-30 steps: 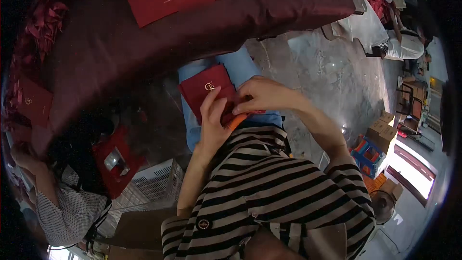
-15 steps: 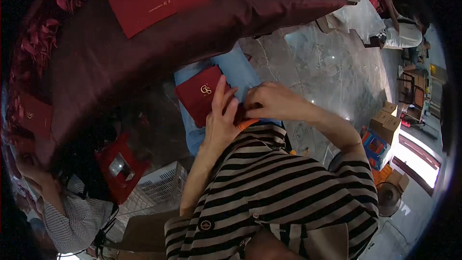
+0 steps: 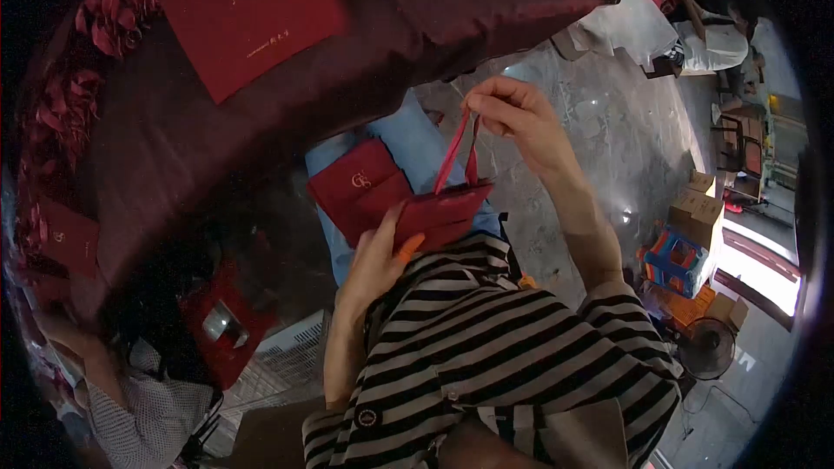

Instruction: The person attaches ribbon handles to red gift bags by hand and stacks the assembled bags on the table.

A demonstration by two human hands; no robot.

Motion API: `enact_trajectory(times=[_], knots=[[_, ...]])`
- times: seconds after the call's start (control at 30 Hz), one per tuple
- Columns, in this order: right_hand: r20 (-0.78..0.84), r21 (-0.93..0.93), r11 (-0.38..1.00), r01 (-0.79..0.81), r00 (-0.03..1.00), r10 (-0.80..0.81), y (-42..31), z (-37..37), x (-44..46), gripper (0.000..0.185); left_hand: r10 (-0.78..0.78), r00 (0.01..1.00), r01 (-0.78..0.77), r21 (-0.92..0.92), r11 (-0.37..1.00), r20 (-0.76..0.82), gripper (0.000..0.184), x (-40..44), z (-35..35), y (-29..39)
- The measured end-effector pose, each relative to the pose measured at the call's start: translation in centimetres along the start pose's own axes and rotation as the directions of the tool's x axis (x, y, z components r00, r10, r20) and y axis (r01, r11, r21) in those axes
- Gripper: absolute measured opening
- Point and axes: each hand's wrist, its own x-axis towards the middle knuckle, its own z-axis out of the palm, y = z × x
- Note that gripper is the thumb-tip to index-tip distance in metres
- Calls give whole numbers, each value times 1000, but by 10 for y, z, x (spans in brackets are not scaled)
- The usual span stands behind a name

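A dark red gift bag (image 3: pixel 358 182) with a gold emblem lies across my lap, on blue trousers. Its near part (image 3: pixel 447 213) is raised toward my body, and a red ribbon handle (image 3: pixel 451 155) comes up from it in a loop. My right hand (image 3: pixel 530 126) is closed on the top of that loop, pulling it taut above the bag. Closed on the bag's near left side is my left hand (image 3: pixel 373 265), with an orange finger cot (image 3: pixel 409 248) on its thumb.
A cloth-covered table (image 3: pixel 365 69) stands ahead, bearing a larger red bag (image 3: pixel 261 17) and piled red ribbons (image 3: pixel 113 13). At the lower left are a white plastic crate (image 3: pixel 291 352) and another person's arm (image 3: pixel 74 339). Cardboard boxes (image 3: pixel 697 207) and a fan (image 3: pixel 708 347) stand at right.
My right hand has moved from low beside the bag up and to the right, drawing the ribbon loop up. The bag's near part has come up in my left hand.
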Motion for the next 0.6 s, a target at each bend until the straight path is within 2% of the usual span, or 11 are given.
enact_trajectory(times=[0.07, 0.1, 0.17, 0.2, 0.3, 0.33, 0.37, 0.4, 0.5, 0.53, 0.6], knots=[[81, -35, 999, 12, 997, -9, -4, -6, 5, 18, 40, 998, -31, -166, 986, 50, 55, -7, -10, 5], [103, -28, 998, 48, 994, -45, -12, -6, 8, 18, 247, 959, -259, -76, 963, -140, 54, -9, -1, -17], [115, -101, 981, 164, 982, -152, -34, -14, 12, 20, 252, 920, -311, -167, 935, -301, 58, -27, -16, 11], [27, -155, 951, 266, 964, -265, -44, -16, 18, 19, 145, 959, -236, -408, 882, -243, 67, -38, -25, 13], [-80, -327, 859, 394, 894, -440, -62, -39, 58, 16, 191, 889, -394, -484, 781, -415, 84, -53, -20, 11], [-10, -606, 557, 567, 696, -718, -65, -49, 81, 18, 231, 882, -347, -236, 908, -410, 86, -49, -19, 12], [159, -791, 153, 592, 440, -884, -66, -53, 97, 22, 265, 878, -275, 32, 961, -399, 87, -42, -16, 15], [162, -789, 146, 597, 432, -887, -71, -50, 103, 22, 269, 905, -254, 89, 963, -328, 89, -33, -12, 22], [438, -847, -184, 499, 457, -774, -76, -39, 126, 28, 221, 965, -157, 366, 917, -142, 82, -4, 15, 2], [441, -844, -188, 502, 451, -775, -80, -39, 132, 28, 208, 974, -149, 455, 878, -83, 73, 2, 23, -1], [608, -770, -392, 503, 392, -690, -86, -39, 138, 18, 150, 989, -137, 522, 842, 16, 55, 11, 33, -10]])
